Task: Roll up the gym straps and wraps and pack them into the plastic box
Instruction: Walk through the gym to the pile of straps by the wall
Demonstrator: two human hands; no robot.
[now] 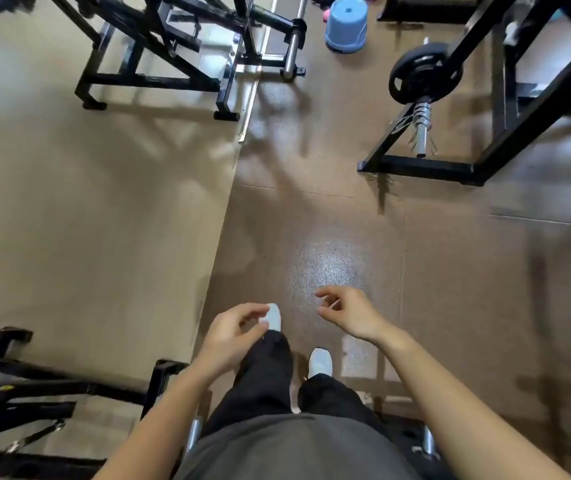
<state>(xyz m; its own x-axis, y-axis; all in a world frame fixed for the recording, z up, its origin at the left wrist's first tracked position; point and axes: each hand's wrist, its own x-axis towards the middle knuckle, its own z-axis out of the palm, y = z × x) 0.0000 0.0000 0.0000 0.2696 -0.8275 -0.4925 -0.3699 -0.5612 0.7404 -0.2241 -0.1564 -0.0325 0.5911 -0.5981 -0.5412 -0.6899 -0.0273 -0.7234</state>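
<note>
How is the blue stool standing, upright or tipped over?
Upright. The blue stool rests on its wide base on the brown floor, and its round top with the hole faces up.

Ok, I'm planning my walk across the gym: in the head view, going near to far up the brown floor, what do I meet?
Rear white shoe → right hand → weight plate → blue stool.

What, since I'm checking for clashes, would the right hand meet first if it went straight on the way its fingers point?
Probably the left hand: the right hand points its loosely curled fingers across at it, nothing between. Depth is unclear; it could pass above.
</note>
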